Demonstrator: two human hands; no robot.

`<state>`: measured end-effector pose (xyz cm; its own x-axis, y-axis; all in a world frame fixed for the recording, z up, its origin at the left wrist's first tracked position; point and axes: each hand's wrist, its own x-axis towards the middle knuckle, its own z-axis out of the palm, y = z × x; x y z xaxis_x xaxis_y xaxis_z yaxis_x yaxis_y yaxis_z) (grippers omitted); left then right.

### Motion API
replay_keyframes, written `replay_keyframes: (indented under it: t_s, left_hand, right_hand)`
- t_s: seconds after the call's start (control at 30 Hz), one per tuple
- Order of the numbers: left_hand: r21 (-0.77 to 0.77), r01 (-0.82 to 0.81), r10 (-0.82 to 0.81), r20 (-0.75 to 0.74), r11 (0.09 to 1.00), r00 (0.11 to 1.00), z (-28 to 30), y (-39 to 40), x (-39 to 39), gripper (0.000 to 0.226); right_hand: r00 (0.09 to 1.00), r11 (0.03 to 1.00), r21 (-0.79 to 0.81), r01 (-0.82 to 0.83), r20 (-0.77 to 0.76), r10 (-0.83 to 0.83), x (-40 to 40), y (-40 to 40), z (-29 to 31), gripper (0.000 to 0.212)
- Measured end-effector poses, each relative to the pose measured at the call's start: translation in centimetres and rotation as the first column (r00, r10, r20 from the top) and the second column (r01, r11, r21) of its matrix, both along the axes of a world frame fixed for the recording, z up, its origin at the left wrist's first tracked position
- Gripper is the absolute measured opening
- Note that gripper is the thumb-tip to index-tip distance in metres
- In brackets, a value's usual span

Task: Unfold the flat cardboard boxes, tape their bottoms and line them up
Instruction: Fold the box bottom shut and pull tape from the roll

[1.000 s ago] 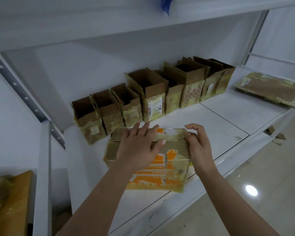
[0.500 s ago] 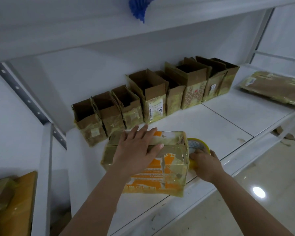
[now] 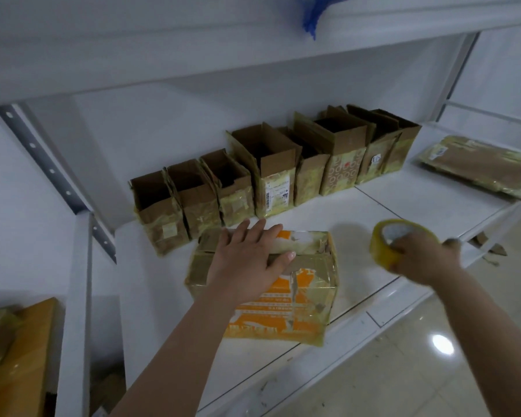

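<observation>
An orange-and-brown cardboard box (image 3: 295,299) stands bottom-up on the white shelf (image 3: 328,212), its bottom flaps folded shut. My left hand (image 3: 247,257) lies flat on those flaps with straight fingers, pressing them down. To the right of the box, my right hand (image 3: 418,254) grips a roll of yellow tape (image 3: 387,240) held above the shelf. Behind the box, a row of several unfolded brown boxes (image 3: 271,173) stands open-topped along the back wall.
A pile of flat boxes (image 3: 478,167) lies at the far right of the shelf. A white upright post (image 3: 76,296) stands at the left, with more cardboard (image 3: 15,353) beyond it. An upper shelf (image 3: 193,49) hangs overhead. The shelf's front edge borders a tiled floor (image 3: 418,371).
My right hand left the box's right edge, picked up the tape roll from beside the box and lifted it to the right. My left hand stayed pressing on the flaps.
</observation>
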<state>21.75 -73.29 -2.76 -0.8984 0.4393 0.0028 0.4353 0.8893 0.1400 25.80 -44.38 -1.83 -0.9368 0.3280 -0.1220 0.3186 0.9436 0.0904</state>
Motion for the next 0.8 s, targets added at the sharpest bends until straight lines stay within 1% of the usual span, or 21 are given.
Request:
replay_keyframes:
  t_s: [0.03, 0.07, 0.1, 0.17, 0.23, 0.3, 0.33, 0.37, 0.4, 0.47, 0.53, 0.57, 0.6, 0.63, 0.67, 0.7, 0.77, 0.8]
  left_hand:
    - [0.003, 0.001, -0.001, 0.004, 1.000, 1.000, 0.0, 0.0, -0.1, 0.076]
    - [0.007, 0.000, 0.000, 0.007, 1.000, 1.000, 0.0, 0.0, 0.0, 0.075]
    - [0.014, -0.002, 0.001, 0.013, 1.000, 1.000, 0.1, 0.0, 0.0, 0.074]
    - [0.061, 0.001, -0.002, 0.024, 0.998, 1.000, 0.4, 0.0, 0.1, 0.075]
    - [0.190, 0.017, -0.027, 0.052, 0.982, 0.998, 1.0, -0.2, 0.4, 0.084]
    - [0.399, 0.028, -0.070, 0.090, 0.916, 0.993, 1.8, -0.6, 0.9, 0.097]
    - [0.487, 0.036, -0.095, 0.098, 0.872, 0.991, 2.1, -0.8, 1.2, 0.103]
    - [0.562, 0.051, -0.123, 0.091, 0.826, 0.988, 2.3, -1.1, 1.5, 0.107]
    - [0.628, 0.068, -0.149, 0.078, 0.776, 0.986, 2.3, -1.3, 1.7, 0.108]
    - [0.744, 0.082, -0.194, 0.065, 0.663, 0.979, 2.2, -1.6, 1.8, 0.103]
    - [0.833, 0.067, -0.226, 0.071, 0.549, 0.972, 2.1, -1.9, 1.9, 0.103]
    - [0.872, 0.051, -0.236, 0.075, 0.487, 0.969, 1.9, -2.1, 2.0, 0.095]
    - [0.903, 0.032, -0.238, 0.078, 0.429, 0.968, 2.0, -2.0, 2.1, 0.078]
    - [0.926, 0.006, -0.224, 0.085, 0.377, 0.971, 1.9, -2.0, 2.2, 0.054]
    - [0.937, -0.024, -0.193, 0.097, 0.349, 0.976, 1.9, -2.1, 2.2, 0.039]
    - [0.943, -0.053, -0.171, 0.114, 0.328, 0.979, 1.9, -2.1, 2.2, 0.034]
    - [0.944, -0.102, -0.152, 0.156, 0.315, 0.976, 1.9, -2.1, 2.0, 0.036]
    - [0.948, -0.113, -0.156, 0.165, 0.298, 0.974, 1.8, -2.1, 1.9, 0.037]
  right_hand:
    - [0.999, 0.995, -0.098, 0.013, -0.034, -0.017, 0.3, 0.4, 2.0, 0.025]
    - [0.995, 0.973, -0.230, -0.009, -0.096, -0.014, 0.6, 0.3, 3.6, 0.020]
    - [0.986, 0.928, -0.367, -0.063, -0.164, 0.002, 0.9, -0.2, 4.9, 0.018]
    - [0.961, 0.794, -0.574, -0.200, -0.273, 0.044, 1.8, -2.4, 6.6, 0.024]
    - [0.935, 0.651, -0.689, -0.317, -0.344, 0.091, 2.6, -5.1, 7.6, 0.018]
    - [0.912, 0.530, -0.749, -0.398, -0.388, 0.135, 2.9, -7.8, 8.1, 0.012]
    - [0.903, 0.495, -0.759, -0.423, -0.400, 0.158, 2.7, -9.0, 8.2, 0.013]
    - [0.895, 0.486, -0.754, -0.442, -0.406, 0.183, 2.5, -10.1, 8.2, 0.017]
    - [0.885, 0.509, -0.726, -0.462, -0.415, 0.211, 2.2, -11.1, 7.9, 0.024]
    - [0.862, 0.596, -0.629, -0.500, -0.428, 0.272, 1.5, -12.8, 7.4, 0.037]
    - [0.845, 0.639, -0.561, -0.527, -0.429, 0.320, 1.1, -13.7, 7.3, 0.037]
    - [0.838, 0.643, -0.543, -0.540, -0.422, 0.346, 0.9, -14.0, 7.3, 0.036]
    - [0.835, 0.644, -0.538, -0.544, -0.420, 0.355, 0.8, -13.9, 7.2, 0.035]
    - [0.836, 0.638, -0.544, -0.544, -0.413, 0.361, 0.7, -13.9, 7.2, 0.035]
    - [0.837, 0.632, -0.552, -0.544, -0.409, 0.363, 0.6, -13.9, 7.1, 0.035]
    - [0.836, 0.629, -0.554, -0.546, -0.412, 0.363, 0.6, -13.8, 7.1, 0.035]
    - [0.825, 0.616, -0.551, -0.564, -0.413, 0.385, 0.6, -13.7, 7.0, 0.032]
    - [0.826, 0.601, -0.567, -0.563, -0.392, 0.405, 0.6, -13.4, 7.1, 0.026]
